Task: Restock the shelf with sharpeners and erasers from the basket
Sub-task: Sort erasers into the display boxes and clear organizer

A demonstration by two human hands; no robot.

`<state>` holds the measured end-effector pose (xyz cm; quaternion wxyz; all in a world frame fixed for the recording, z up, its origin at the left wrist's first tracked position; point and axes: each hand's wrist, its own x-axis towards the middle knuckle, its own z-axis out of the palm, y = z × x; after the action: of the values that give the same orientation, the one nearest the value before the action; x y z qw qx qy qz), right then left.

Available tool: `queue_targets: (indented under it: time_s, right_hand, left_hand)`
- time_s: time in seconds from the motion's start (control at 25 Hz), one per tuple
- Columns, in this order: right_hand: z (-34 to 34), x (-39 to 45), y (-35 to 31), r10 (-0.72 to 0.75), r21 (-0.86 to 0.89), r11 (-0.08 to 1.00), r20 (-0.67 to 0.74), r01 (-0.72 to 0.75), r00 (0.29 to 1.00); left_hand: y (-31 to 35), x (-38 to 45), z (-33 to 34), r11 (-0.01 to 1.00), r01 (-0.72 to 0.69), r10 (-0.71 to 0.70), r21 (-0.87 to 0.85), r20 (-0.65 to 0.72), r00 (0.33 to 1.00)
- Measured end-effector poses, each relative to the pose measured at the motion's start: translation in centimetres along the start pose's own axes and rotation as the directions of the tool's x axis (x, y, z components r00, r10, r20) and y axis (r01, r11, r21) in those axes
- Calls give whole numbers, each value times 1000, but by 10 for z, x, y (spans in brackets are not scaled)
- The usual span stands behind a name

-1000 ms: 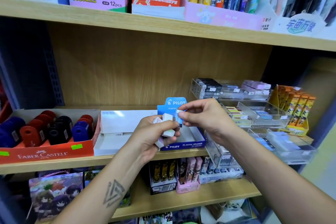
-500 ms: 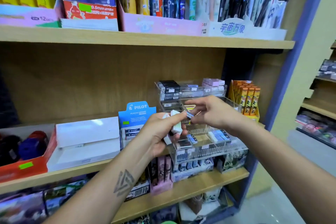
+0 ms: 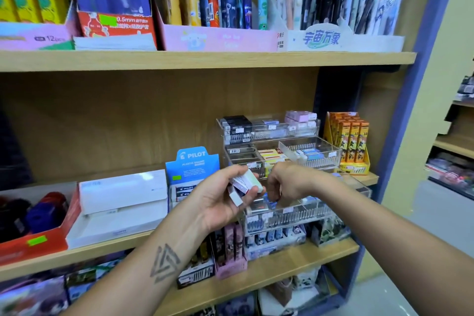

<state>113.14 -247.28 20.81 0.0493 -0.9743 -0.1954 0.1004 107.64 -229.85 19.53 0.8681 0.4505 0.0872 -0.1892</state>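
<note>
Head view showed the left hand point(image 3: 218, 200) gripping several erasers point(image 3: 246, 185), the right hand point(image 3: 284, 185) lowering one, fingers curled, into the clear tray point(image 3: 307, 213). Stocking looked partway done.

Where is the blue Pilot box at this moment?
In the head view the Pilot box stands on the middle shelf, between the white box on its left and the clear tiered trays on its right, just behind the left hand.
</note>
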Motion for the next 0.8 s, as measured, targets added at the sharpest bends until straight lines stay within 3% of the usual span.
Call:
queue_targets:
  time_s: [0.16,0.28,0.36,0.44,0.48,0.52,0.64,0.8]
  right_hand:
    - [18,8,-5,28,-57,998,-119,-35,992]
    - [10,-1,-2,34,27,999,-65,-32,997]
    - [-8,-14,-4,-1,265,963,-180,49,984]
    - [-20,-29,-12,23,646,747,-259,156,965]
    - [-21,-34,-18,15,751,634,-247,182,969]
    - [-22,-36,-24,-5,777,599,-239,194,971]
    - [-15,-27,-40,-57,599,770,-280,221,958]
    - [-6,-8,-70,-36,562,795,-333,228,942]
  left_hand:
    - [0,-4,-6,1000,1,0,-23,19,1000]
    - [-2,-5,-7,999,-28,28,19,26,999]
    - [-3,-3,-6,994,-78,79,83,-15,997]
    - [-4,-1,-5,979,-137,149,152,-69,986]
    - [-3,-1,-5,969,-171,188,180,-85,978]
    - [-2,0,-6,958,-206,227,198,-94,969]
    - [3,-4,-13,928,-285,316,239,-103,943]
    - [17,-16,-37,870,-334,385,363,-78,919]
